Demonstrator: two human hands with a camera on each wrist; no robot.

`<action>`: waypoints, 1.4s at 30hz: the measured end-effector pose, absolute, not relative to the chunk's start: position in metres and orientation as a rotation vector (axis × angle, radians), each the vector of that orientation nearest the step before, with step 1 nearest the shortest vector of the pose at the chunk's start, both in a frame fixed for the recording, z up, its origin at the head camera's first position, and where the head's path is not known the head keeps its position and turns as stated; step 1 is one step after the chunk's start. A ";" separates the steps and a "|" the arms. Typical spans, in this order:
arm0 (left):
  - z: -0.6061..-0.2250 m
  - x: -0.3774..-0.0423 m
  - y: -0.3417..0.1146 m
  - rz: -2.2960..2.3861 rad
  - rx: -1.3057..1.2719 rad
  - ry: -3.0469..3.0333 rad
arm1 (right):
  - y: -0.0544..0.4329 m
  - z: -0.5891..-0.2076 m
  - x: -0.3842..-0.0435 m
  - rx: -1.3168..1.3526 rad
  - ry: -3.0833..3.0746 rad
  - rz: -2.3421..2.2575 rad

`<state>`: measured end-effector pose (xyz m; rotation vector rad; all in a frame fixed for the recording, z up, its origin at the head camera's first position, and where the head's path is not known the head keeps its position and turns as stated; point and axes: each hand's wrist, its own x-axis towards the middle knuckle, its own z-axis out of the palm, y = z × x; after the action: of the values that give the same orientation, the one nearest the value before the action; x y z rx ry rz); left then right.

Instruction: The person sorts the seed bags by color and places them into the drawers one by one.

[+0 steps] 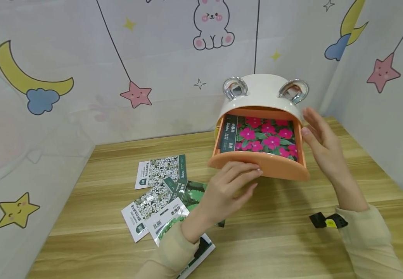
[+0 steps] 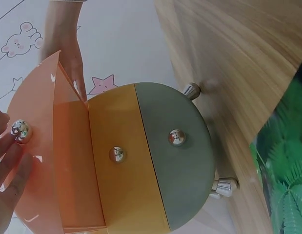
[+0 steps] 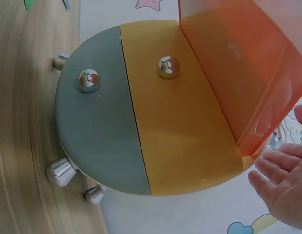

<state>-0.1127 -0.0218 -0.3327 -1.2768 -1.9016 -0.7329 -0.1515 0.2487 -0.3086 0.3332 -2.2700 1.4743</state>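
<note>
On my feed, the drawer organizer [image 1: 264, 90] is a rounded cabinet with a glossy white shell, two chrome rings [image 1: 235, 89] on top and silver feet [image 2: 224, 186]. Its orange drawer [image 1: 285, 169] stands pulled out, while the mustard drawer [image 2: 122, 192] and grey-green drawer [image 2: 177, 170] sit flush, each with a round silver knob.

I have the left hand [image 1: 222, 186] at the orange front, its fingers loosely extended beside the silver knob [image 2: 21, 131]; I can't tell how firmly they touch. The right hand [image 1: 323, 149] is empty, fingers spread just beside the drawer's right wall.

The pink-flower packet [image 1: 265, 140] lies flat inside the drawer, beyond the left fingers and to the left of the right ones. On its dark strip I read "长春花" and "Beishu"; the smaller print is too fine for me.

To the left of the left fingers, white-flower packets [image 1: 163, 170] and green-leaf packets [image 1: 195, 193] overlap on the tabletop [image 1: 274, 240]; "Beishu" shows on the topmost white-flower one.
</note>
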 end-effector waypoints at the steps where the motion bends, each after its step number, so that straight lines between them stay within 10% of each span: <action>1: -0.333 -0.113 -0.021 -0.722 -1.276 -1.903 | 0.249 -0.308 -0.152 0.322 -2.274 1.483; 42: -0.333 -0.113 -0.016 -0.553 -1.213 -1.941 | 0.247 -0.301 -0.214 0.255 -2.063 1.916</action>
<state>-0.1129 -0.0155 -0.3333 -1.2131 -1.9410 -0.5525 -0.2140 0.2467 -0.3009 0.2545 -2.0628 1.9165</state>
